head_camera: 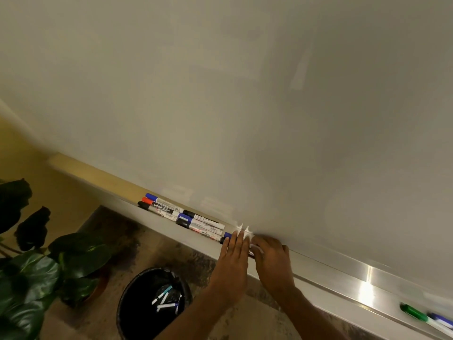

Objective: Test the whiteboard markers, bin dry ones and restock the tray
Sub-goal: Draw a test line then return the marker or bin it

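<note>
Both hands are laid over the right end of a row of markers [186, 215] in the whiteboard tray [326, 274], where the restocked pens are being lined up. The left hand [234, 262] is held flat with fingers straight, pressed across the tray's front lip, apparently as a stop so that the pens do not roll off; nothing can be seen clasped in its grip. The right hand [273, 260] is curled over a marker lying in the tray, of which only a sliver shows between the hands, so whether its grip is closed on the barrel or merely resting on it cannot be told. The markers are set parallel to the tray, caps mostly toward the left, in a tight bundle against the whiteboard [245, 94]. A bin [153, 304] stands on the floor directly beneath the tray, several discarded markers inside, placed there for dry ones to be dropped straight down. Further right in the tray a green marker [414, 312] lies apart, blurred.
</note>
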Motion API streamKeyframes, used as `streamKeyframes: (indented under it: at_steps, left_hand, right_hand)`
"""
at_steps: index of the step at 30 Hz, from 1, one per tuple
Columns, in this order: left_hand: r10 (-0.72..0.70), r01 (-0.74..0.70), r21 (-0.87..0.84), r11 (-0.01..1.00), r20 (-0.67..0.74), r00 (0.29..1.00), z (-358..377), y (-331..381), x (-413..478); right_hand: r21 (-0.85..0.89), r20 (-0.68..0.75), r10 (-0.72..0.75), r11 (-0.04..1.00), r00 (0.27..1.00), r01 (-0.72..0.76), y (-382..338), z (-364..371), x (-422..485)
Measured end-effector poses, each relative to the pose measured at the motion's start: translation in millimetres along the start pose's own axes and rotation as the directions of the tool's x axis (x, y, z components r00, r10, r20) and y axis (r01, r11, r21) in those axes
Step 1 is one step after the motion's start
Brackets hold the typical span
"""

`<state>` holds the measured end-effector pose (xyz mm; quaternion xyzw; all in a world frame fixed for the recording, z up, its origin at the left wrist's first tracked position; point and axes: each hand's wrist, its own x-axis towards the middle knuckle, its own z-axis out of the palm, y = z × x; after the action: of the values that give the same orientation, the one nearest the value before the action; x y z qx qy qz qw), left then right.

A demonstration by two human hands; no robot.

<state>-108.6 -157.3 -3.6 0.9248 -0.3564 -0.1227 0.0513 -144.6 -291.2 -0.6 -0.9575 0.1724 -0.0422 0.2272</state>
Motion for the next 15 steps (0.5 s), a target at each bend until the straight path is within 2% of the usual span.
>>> streamKeyframes:
  at_steps: [1,3,6,8,10,13,15]
  left_hand:
    - [0.000,0.000,-0.009,1.000,0.018,1.000,-1.2,-0.6,-0.8]
    - [-0.007,0.008,0.089,0.996,-0.011,1.000,1.5,-2.7,-2.0]
    - [-0.057,0.058,-0.036,0.998,0.016,0.998,-0.3,-0.2,3.9]
    - [-0.055,0.056,0.052,0.997,-0.027,0.998,-0.4,-1.5,2.2]
    - [-0.099,0.098,0.037,0.995,0.034,0.995,-3.0,2.0,-2.1]
    - [-0.107,0.104,0.110,0.989,0.026,0.994,-12.2,16.1,-4.8]
    - [-0.121,0.117,0.098,0.988,0.042,0.992,-20.2,27.4,-8.4]
  right_hand:
    - [-0.013,-0.021,-0.001,1.000,1.000,0.001,1.8,1.1,-1.5]
    - [-0.025,-0.071,0.011,1.000,0.997,-0.013,5.2,1.1,-6.3]
    - [-0.021,-0.143,0.016,1.000,0.990,-0.019,9.8,-4.5,-17.1]
    - [-0.017,-0.183,-0.001,1.000,0.983,-0.002,13.4,-10.5,-25.5]
    - [0.000,-0.215,-0.025,1.000,0.976,0.026,17.0,-18.9,-34.6]
    - [0.006,-0.270,-0.026,1.000,0.963,0.029,27.5,-32.1,-49.1]
    - [-0.004,-0.309,-0.017,1.000,0.951,0.017,37.6,-40.8,-59.9]
